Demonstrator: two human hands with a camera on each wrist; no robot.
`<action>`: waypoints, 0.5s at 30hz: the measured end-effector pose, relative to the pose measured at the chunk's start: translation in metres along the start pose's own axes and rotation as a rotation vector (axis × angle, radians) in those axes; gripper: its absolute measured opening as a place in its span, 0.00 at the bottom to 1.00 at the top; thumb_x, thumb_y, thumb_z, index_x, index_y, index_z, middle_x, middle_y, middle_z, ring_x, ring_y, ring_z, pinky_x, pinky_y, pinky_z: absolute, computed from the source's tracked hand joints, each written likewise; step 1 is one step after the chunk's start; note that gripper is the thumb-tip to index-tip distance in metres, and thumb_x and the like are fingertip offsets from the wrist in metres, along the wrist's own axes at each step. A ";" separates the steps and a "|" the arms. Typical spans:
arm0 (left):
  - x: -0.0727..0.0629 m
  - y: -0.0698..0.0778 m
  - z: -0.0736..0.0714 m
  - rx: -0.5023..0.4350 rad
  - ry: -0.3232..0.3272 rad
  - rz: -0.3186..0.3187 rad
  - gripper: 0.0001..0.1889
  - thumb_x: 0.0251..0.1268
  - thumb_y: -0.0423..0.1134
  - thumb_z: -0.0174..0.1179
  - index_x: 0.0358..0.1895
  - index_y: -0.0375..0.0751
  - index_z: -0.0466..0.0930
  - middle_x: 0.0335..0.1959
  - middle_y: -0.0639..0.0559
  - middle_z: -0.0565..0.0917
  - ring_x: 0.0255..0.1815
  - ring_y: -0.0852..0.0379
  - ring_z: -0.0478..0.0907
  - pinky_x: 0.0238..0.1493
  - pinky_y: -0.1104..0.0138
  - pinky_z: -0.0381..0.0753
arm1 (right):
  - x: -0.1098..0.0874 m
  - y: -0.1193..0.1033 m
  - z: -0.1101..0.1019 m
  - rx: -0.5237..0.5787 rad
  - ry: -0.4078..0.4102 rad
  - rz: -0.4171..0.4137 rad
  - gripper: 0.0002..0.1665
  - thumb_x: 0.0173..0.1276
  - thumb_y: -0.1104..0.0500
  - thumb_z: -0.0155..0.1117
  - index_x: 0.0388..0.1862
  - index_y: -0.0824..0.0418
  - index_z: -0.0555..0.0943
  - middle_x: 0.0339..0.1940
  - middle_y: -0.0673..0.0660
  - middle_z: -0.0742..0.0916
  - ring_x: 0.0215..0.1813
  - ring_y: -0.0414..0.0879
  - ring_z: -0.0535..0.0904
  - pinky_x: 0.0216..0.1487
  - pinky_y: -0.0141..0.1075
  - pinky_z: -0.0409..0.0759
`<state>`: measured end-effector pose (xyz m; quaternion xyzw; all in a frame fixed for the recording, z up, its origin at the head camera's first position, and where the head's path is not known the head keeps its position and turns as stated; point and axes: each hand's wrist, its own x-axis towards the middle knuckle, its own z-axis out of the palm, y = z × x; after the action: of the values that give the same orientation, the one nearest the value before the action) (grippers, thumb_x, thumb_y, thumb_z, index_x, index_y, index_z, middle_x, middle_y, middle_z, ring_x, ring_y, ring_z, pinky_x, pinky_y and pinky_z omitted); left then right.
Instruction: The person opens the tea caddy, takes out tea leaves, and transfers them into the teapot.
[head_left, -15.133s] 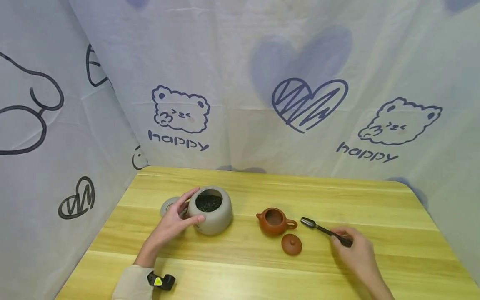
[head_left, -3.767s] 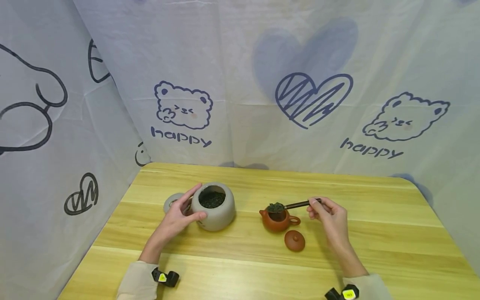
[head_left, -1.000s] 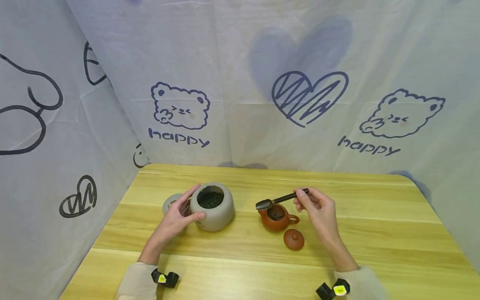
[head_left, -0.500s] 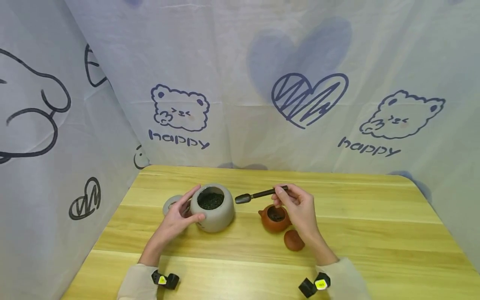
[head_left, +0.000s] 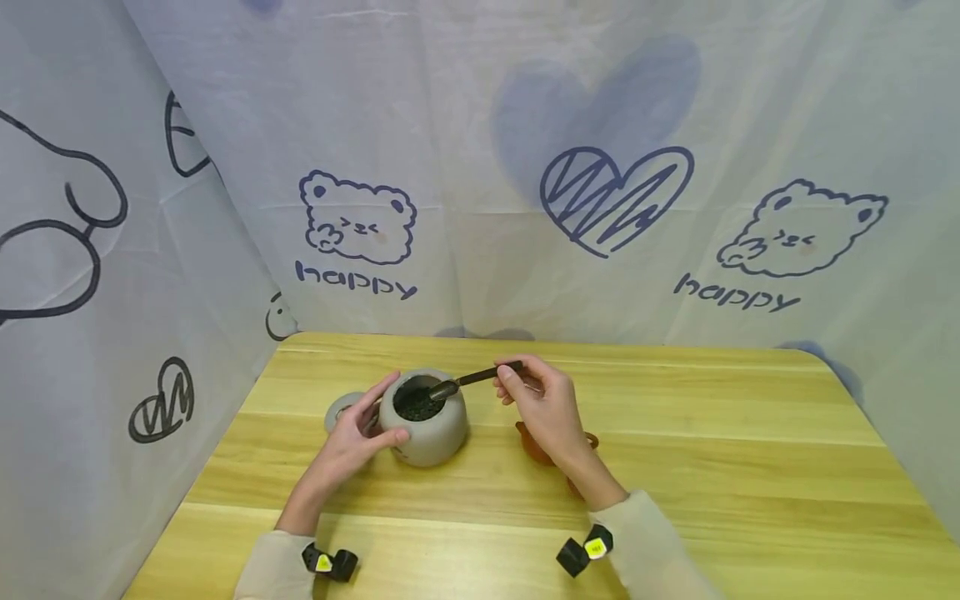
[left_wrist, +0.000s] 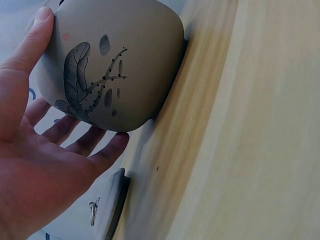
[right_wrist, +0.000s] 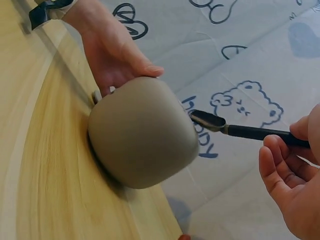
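Note:
My left hand (head_left: 351,443) grips the side of a round grey tea jar (head_left: 441,440), thumb on its near side and fingers behind. Dark tea leaves (head_left: 414,406) show inside its mouth. In the left wrist view, the jar wall (left_wrist: 145,55) bears a painted plant. My right hand (head_left: 551,410) pinches the dark handle of a tea scoop (head_left: 480,376), whose head lies over the jar's opening. From the right wrist view, the scoop head (right_wrist: 209,121) is right at the rim. A brown clay teapot (head_left: 529,446) is partly hidden beneath the right hand and wrist.
The jar's grey lid (head_left: 339,408) lies left of the jar, behind my left hand; its ring (left_wrist: 93,212) shows in the left wrist view. The teapot's lid is mostly hidden by my right forearm. A printed cloth (head_left: 480,275) hangs behind the wooden table (head_left: 712,467).
Earlier the scoop carried leaves over the teapot and was then tipped there, leaving leaves inside. Since then my right hand has moved left, bringing the scoop to the jar. My left hand stays put.

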<state>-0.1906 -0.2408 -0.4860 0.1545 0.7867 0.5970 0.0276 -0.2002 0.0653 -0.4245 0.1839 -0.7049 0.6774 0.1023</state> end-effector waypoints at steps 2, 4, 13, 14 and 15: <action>0.000 -0.001 0.000 0.000 0.001 0.001 0.45 0.69 0.34 0.71 0.84 0.47 0.56 0.84 0.41 0.55 0.83 0.33 0.54 0.77 0.42 0.62 | 0.002 0.001 0.006 -0.016 -0.020 -0.001 0.10 0.79 0.64 0.62 0.52 0.67 0.86 0.38 0.67 0.88 0.36 0.51 0.85 0.40 0.34 0.88; -0.001 -0.001 0.000 0.001 0.002 0.002 0.45 0.69 0.34 0.71 0.84 0.47 0.56 0.84 0.41 0.55 0.83 0.33 0.54 0.77 0.42 0.62 | 0.004 0.002 0.012 -0.026 -0.039 -0.009 0.10 0.80 0.63 0.62 0.53 0.66 0.85 0.39 0.68 0.88 0.37 0.50 0.85 0.39 0.35 0.89; 0.000 -0.002 0.000 0.005 0.006 0.005 0.44 0.69 0.34 0.71 0.84 0.48 0.57 0.84 0.41 0.56 0.82 0.34 0.55 0.76 0.43 0.64 | 0.012 0.011 0.028 -0.199 -0.116 -0.149 0.10 0.80 0.61 0.62 0.54 0.62 0.86 0.39 0.58 0.89 0.37 0.54 0.86 0.36 0.34 0.88; 0.000 -0.002 0.000 0.006 0.007 0.003 0.44 0.68 0.34 0.71 0.84 0.49 0.57 0.84 0.41 0.57 0.82 0.34 0.55 0.77 0.43 0.64 | 0.013 0.012 0.030 -0.223 -0.123 -0.167 0.10 0.80 0.61 0.62 0.54 0.62 0.86 0.40 0.59 0.89 0.38 0.55 0.86 0.36 0.34 0.88; 0.000 -0.002 0.000 0.008 0.007 0.003 0.44 0.68 0.34 0.71 0.84 0.48 0.57 0.84 0.41 0.57 0.82 0.34 0.56 0.77 0.43 0.63 | 0.014 0.012 0.031 -0.250 -0.130 -0.184 0.10 0.80 0.61 0.62 0.53 0.62 0.86 0.41 0.59 0.90 0.39 0.54 0.87 0.37 0.33 0.88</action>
<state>-0.1913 -0.2412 -0.4878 0.1535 0.7889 0.5946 0.0234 -0.2146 0.0329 -0.4322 0.2770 -0.7690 0.5589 0.1401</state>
